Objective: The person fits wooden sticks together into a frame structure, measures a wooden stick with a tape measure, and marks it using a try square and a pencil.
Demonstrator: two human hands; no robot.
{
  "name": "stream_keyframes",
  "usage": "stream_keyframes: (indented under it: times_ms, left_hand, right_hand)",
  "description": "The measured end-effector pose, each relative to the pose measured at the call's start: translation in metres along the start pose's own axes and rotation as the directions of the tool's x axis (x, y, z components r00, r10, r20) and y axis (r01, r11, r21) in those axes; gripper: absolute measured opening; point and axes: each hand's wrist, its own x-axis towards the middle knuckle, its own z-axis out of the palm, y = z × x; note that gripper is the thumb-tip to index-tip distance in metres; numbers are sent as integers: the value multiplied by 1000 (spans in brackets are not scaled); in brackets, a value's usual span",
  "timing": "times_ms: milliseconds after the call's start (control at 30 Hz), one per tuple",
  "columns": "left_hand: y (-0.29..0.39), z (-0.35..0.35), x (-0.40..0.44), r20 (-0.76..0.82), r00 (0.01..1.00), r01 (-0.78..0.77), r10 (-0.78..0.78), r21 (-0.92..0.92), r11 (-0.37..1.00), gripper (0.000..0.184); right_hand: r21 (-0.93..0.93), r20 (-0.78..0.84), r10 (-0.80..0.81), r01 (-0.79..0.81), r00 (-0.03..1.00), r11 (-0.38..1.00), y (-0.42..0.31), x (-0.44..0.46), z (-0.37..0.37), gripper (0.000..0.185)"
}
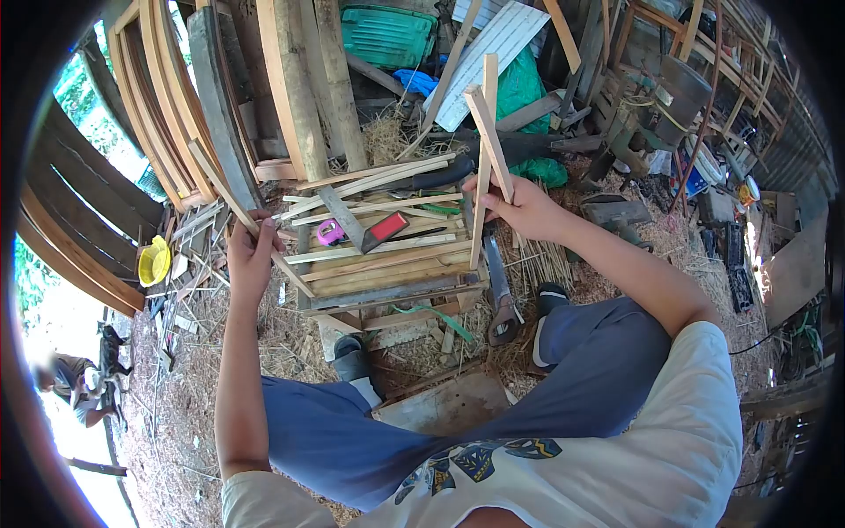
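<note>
My left hand (253, 251) is closed round a thin wooden strip (220, 182) that slants over the left side of a low slatted bench (387, 283). On the right, my right hand (515, 207) grips two wooden strips (489, 132), which cross each other and point upward. Between the hands, the bench bears more loose strips (378, 183), a pink tape measure (330, 232), a metal try square with a red handle (385, 231) and a dark pencil-like stick (415, 236). A hand saw (500, 290) leans at the bench's right side.
A wooden block (447, 400) lies between my feet. Curved timber frames (158, 97) stand at the back left, near a yellow bowl (154, 261). A green crate (387, 35) is behind the bench. Another person (75, 383) is at the far left. Shavings cover the ground.
</note>
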Motion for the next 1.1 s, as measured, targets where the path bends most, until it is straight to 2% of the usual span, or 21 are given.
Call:
stream_keyframes:
  times_ms: [233,333,433,533,767,867,967,1067,1100]
  left_hand:
    - [-4,0,-1,-13,1000,12,-13,-26,1000,17]
    - [-4,0,-1,-14,1000,22,-22,-42,999,17]
    - [-7,-1,-1,4,1000,21,-21,-62,998,18]
    - [-8,-2,-1,18,999,30,-29,-54,998,18]
    - [1,-1,-2,60,997,63,-56,-129,990,25]
    - [2,0,-3,73,996,59,-49,-143,988,25]
    - [0,1,-3,80,996,59,-47,-157,986,22]
    - [-2,1,-2,98,994,54,-40,-142,988,23]
    - [-3,0,-1,112,993,53,-39,-126,991,24]
  right_hand:
    - [28,22,46,-47,999,999,0,-2,0,21]
    - [-14,59,-15,16,998,1000,9,-2,0,18]
    - [-146,112,85,-68,990,987,17,-2,1,18]
    - [19,104,156,-159,982,987,27,-5,12,20]
    - [-116,105,200,-188,974,975,31,-5,25,15]
    - [-18,87,265,-264,960,964,29,-5,30,16]
    - [-7,69,277,-277,959,961,21,-6,32,17]
    - [-59,104,390,-386,915,921,5,-5,29,16]
    - [-83,97,309,-302,946,950,13,-4,28,15]
